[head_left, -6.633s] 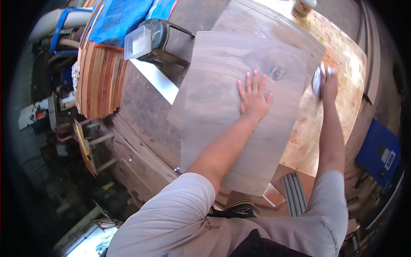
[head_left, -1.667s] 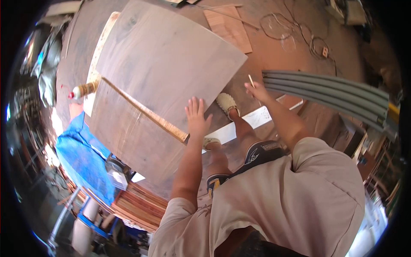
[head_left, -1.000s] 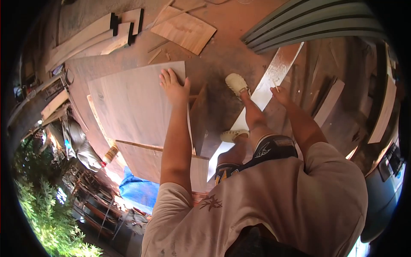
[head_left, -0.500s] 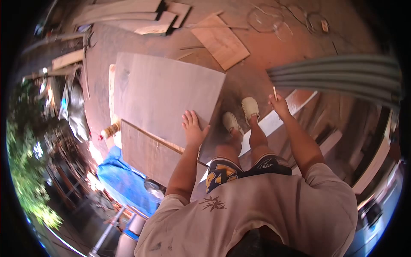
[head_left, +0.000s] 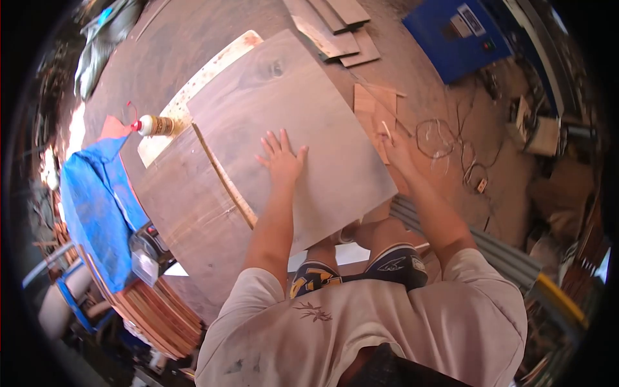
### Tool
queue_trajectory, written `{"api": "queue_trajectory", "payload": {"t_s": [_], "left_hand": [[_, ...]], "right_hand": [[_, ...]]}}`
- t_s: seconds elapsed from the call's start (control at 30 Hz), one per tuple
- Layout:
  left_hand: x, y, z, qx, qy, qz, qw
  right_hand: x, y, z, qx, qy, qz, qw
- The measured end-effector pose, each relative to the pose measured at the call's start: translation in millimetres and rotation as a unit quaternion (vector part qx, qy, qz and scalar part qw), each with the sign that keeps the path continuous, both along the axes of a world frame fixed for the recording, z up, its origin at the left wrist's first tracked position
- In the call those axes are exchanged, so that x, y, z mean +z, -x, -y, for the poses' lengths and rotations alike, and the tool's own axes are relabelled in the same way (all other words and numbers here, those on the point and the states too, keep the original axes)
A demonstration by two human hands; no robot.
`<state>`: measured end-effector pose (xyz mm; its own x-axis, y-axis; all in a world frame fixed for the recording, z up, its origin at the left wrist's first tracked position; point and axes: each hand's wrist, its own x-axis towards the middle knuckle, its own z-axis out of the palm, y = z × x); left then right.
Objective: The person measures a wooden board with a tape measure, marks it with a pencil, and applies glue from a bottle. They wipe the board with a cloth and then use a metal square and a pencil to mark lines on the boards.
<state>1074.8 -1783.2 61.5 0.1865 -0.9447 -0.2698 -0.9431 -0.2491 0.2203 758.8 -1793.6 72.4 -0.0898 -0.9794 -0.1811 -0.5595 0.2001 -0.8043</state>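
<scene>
A large grey-brown wooden panel [head_left: 335, 122] lies flat before me. My left hand [head_left: 282, 158] rests palm down on it with fingers spread. Left of it lies a second wooden panel [head_left: 184, 193], with a narrow pale-edged gap or step [head_left: 222, 177] between the two. My right hand [head_left: 398, 147] is near the first panel's right edge, its fingers closed around a thin pale stick [head_left: 387, 129]. A white bottle with a red cap [head_left: 153, 126] lies on its side at the far left, on a stained pale board [head_left: 216, 71].
A blue tarp [head_left: 97, 206] covers something at left, above stacked wood [head_left: 155, 313]. Loose planks [head_left: 329, 29] and a coiled cable [head_left: 433, 138] lie on the floor. A blue machine [head_left: 451, 39] stands at the upper right. Corrugated sheeting [head_left: 496, 251] lies at my right.
My view has turned and the panels fill more of it. My left hand now lies further in on the panel. My right hand has come closer to the panel's right edge, still holding the stick.
</scene>
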Motion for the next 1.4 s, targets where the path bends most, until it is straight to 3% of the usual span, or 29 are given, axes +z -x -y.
{"api": "queue_trajectory", "payload": {"t_s": [0.03, 0.1, 0.23, 0.3, 0.4, 0.47, 0.5, 0.63, 0.77, 0.83, 1.07, 1.13, 1.2, 1.27, 1.33, 1.4], "left_hand": [[-2, -6, 19, 0.018, 0.005, 0.003, 1.000], [-4, -14, 51, 0.051, 0.008, 0.003, 0.999], [-25, -20, 92, 0.131, 0.050, 0.058, 0.988], [-35, -21, 94, 0.160, 0.065, 0.076, 0.982], [-29, -20, 99, 0.180, 0.063, 0.052, 0.980], [-24, -20, 101, 0.169, 0.080, 0.059, 0.981], [-24, -21, 103, 0.178, 0.078, 0.064, 0.979], [-20, -20, 104, 0.185, 0.078, 0.043, 0.979], [-20, -23, 101, 0.194, 0.080, 0.033, 0.977], [-18, -23, 102, 0.205, 0.088, 0.030, 0.974], [-20, -24, 98, 0.211, 0.126, 0.025, 0.969], [-17, -23, 97, 0.213, 0.125, 0.023, 0.969], [-17, -22, 96, 0.212, 0.124, 0.022, 0.969], [-19, -23, 94, 0.204, 0.115, 0.035, 0.972], [-19, -22, 94, 0.201, 0.117, 0.041, 0.972], [-19, -22, 94, 0.193, 0.109, 0.051, 0.974]], "right_hand": [[3, -19, 35, 0.041, 0.029, -0.034, 0.998], [25, -56, 110, 0.084, -0.042, -0.067, 0.993], [2, -126, 275, 0.185, 0.113, -0.210, 0.954], [-21, -161, 351, 0.239, 0.254, -0.226, 0.909], [-35, -208, 431, 0.346, 0.219, -0.240, 0.880], [-35, -230, 456, 0.444, -0.040, -0.229, 0.865], [-65, -233, 466, 0.454, -0.014, -0.160, 0.876], [-61, -236, 467, 0.499, -0.070, -0.108, 0.857], [-49, -219, 480, 0.525, -0.024, -0.134, 0.840], [-54, -201, 488, 0.514, -0.060, -0.072, 0.853], [-62, -187, 476, 0.448, -0.050, -0.106, 0.887], [-56, -187, 459, 0.390, 0.018, -0.140, 0.910], [-48, -179, 426, 0.347, 0.000, -0.144, 0.927], [-42, -166, 381, 0.277, -0.058, -0.056, 0.957], [-63, -136, 338, 0.262, -0.040, 0.014, 0.964], [-43, -106, 274, 0.261, -0.018, 0.019, 0.965]]}}
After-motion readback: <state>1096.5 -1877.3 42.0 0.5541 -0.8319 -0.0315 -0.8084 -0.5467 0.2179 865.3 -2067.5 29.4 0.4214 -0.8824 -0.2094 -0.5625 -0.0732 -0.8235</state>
